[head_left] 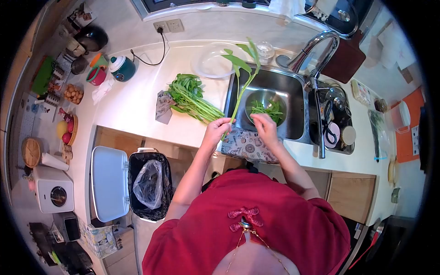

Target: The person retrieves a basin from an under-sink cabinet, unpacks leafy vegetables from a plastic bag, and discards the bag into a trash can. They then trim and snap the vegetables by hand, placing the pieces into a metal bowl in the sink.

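Observation:
My left hand (217,131) is closed around the lower end of a long leafy green stalk (242,91), which looks like water spinach. The stalk rises over the sink's left edge, leaves at the top. Close to the bowl's near rim, my right hand (266,129) has its fingers pinched together; whatever may be between them is hidden. A metal bowl (280,101) in the sink holds short pieces of greens (270,111). To the left of the sink, a bunch of the same greens (192,97) lies on the counter, partly over a patterned grey cloth (163,107).
A clear plate (211,59) stands behind the bunch. The tall faucet (316,78) arches over the sink's right side, beside a smaller basin (350,145) full of dishes. A patterned cloth (250,145) hangs over the counter's front edge. Below left is an open lined bin (167,183).

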Demonstrator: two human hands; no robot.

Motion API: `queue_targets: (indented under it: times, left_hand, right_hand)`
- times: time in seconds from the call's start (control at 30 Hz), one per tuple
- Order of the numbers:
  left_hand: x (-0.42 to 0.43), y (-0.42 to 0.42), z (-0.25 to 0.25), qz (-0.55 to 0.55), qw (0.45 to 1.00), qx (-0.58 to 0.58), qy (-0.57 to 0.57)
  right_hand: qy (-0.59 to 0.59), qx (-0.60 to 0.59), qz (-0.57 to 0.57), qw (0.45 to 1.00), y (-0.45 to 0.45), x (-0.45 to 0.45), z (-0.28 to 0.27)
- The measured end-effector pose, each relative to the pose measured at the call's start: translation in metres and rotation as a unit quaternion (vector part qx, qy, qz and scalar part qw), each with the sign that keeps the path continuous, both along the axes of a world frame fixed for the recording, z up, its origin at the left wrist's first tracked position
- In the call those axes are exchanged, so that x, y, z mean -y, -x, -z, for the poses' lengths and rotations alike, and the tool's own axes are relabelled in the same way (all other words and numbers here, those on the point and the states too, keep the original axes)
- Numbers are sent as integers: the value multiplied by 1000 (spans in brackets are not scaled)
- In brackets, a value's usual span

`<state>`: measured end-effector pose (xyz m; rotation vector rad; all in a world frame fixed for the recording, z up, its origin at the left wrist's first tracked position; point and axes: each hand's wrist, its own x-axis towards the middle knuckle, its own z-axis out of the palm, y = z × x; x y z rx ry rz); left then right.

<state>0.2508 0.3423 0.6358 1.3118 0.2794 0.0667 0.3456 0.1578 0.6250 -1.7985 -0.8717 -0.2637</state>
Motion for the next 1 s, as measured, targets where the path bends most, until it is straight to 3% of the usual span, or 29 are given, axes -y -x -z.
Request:
queue_targets:
  times: [0.3,0.4,0.73,0.87,1.0]
  left_hand:
    - [7,-11,-24,51,998,5,-43]
    - [8,-14,-34,77,994,2,-75]
    - [9,-29,-52,81,990,2,-117]
    - [10,-33,-53,85,991,15,-100]
    - [12,-39,-51,75,994,16,-74]
  right_hand:
    - [-25,193,102,976,-27,24,-75]
    - [58,311,119,941,-34,27,-93]
    - [205,348,78,912,-46,36,-91]
    - [195,361,95,907,-48,34,-89]
    - [124,258,128,950,-55,28,-69]
